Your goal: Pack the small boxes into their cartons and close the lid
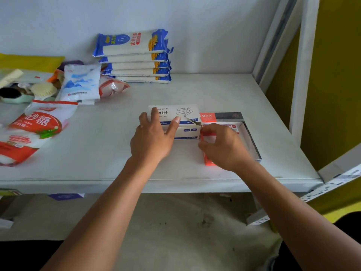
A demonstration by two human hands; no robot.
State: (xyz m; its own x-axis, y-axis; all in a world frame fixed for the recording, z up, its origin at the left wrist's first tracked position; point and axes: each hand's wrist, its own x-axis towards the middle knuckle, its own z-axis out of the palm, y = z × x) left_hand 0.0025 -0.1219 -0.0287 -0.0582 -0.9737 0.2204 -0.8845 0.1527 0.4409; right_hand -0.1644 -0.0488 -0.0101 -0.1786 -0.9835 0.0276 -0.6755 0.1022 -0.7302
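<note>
A white paper-clip carton [184,116] with blue bands lies closed on the white shelf [195,90]. My left hand [152,137] rests on its left part, fingers spread over the lid and thumb on the top. To its right lies an open red carton [248,137] with its lid [222,116] folded back and a white inside. My right hand [222,147] pinches a small red and white box [209,136] at the carton's left side. My hand hides most of that small box.
A stack of blue and white noodle packs [134,55] stands at the back wall. Bags of sugar [35,130] and salt [82,83], brushes [42,89] and clutter fill the left. A white frame post [300,65] bounds the right. The shelf's front edge [156,184] lies under my forearms.
</note>
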